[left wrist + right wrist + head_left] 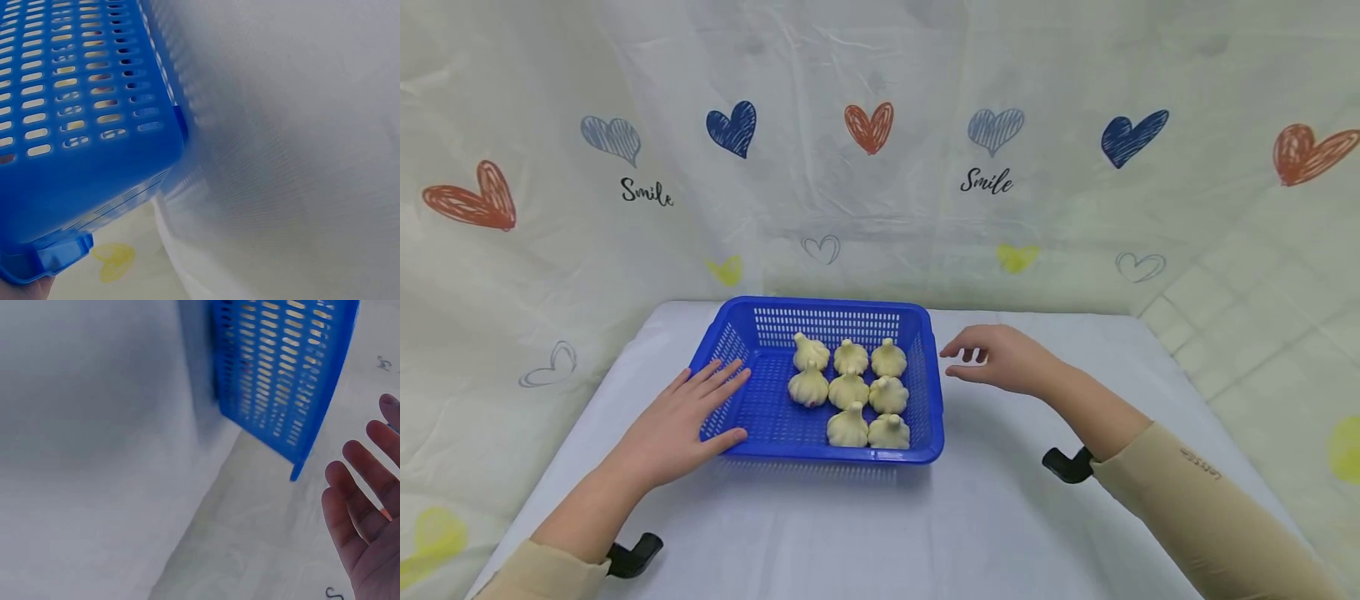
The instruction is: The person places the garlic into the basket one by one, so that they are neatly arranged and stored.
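Perforated blue plastic basket [760, 333] holds 8 pleated dumplings [848, 390]. Left hand [681, 421] rests flat at its 9 o'clock wall; right hand [1000, 360] hovers released at 3 o'clock. Only the head view shows the dumplings clearly.

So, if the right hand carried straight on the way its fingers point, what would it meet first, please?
Probably the right rim of the blue slotted plastic basket; the right hand hovers open just beside it.

Glossy perforated plastic basket [752, 329]; matt smooth tablecloth [1000, 517]
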Tool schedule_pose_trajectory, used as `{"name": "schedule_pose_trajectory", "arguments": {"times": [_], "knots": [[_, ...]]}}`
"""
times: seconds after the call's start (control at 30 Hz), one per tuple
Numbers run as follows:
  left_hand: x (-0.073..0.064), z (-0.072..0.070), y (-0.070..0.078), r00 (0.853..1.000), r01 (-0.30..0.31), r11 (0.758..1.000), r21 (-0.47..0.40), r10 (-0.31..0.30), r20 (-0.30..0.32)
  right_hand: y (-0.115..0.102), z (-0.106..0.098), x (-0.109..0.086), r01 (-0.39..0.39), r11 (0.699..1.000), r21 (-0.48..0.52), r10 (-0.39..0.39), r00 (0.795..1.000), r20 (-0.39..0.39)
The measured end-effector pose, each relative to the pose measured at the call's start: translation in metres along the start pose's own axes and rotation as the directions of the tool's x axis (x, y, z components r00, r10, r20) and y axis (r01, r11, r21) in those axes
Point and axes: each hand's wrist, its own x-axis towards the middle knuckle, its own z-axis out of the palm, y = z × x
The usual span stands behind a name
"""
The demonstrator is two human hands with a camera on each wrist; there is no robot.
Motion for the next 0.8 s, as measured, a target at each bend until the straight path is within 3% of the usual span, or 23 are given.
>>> {"name": "schedule_pose_trajectory", "arguments": {"times": [0.43,0.8], "knots": [[0.000,0.000,0.002,1.000,0.000,1.000,0.006,0.000,0.017,0.037,0.002,-0.062,-0.075,0.995,0.062,0.078,0.996,-0.050],[-0.003,0.001,0.000,1.000,-0.017,1.000,0.004,0.017,-0.014,0.039,0.006,-0.075,-0.125,0.991,0.038,0.128,0.987,-0.094]]}}
